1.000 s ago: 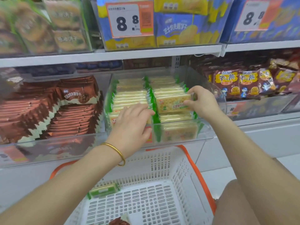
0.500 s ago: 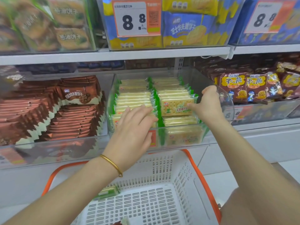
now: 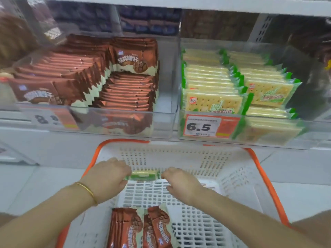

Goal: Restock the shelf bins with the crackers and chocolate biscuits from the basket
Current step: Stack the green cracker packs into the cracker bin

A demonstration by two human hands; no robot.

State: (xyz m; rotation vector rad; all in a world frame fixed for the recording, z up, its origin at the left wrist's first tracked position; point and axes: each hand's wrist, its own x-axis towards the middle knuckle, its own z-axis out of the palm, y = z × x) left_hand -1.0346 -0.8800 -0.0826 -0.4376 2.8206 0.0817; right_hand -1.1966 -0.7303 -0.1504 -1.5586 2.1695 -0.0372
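cracker pack (image 3: 143, 175): last green one, lying against the far wall of the basket (image 3: 232, 178), long axis running left-right
left hand (image 3: 107, 178): grip closed over the pack's left end
right hand (image 3: 180, 181): grip pinching the right end, so both are equally on it
next move, I reckon: lift it up and far-right to the cracker bin (image 3: 250, 136)
chocolate biscuits (image 3: 139, 230): couple left at the near end, pointing near-far

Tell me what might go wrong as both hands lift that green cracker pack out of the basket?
The cracker pack is pinched only at its ends by the left hand and right hand, so it could slip or the crackers inside could crack. The cracker bin already looks full, so squeezing it in may be awkward.
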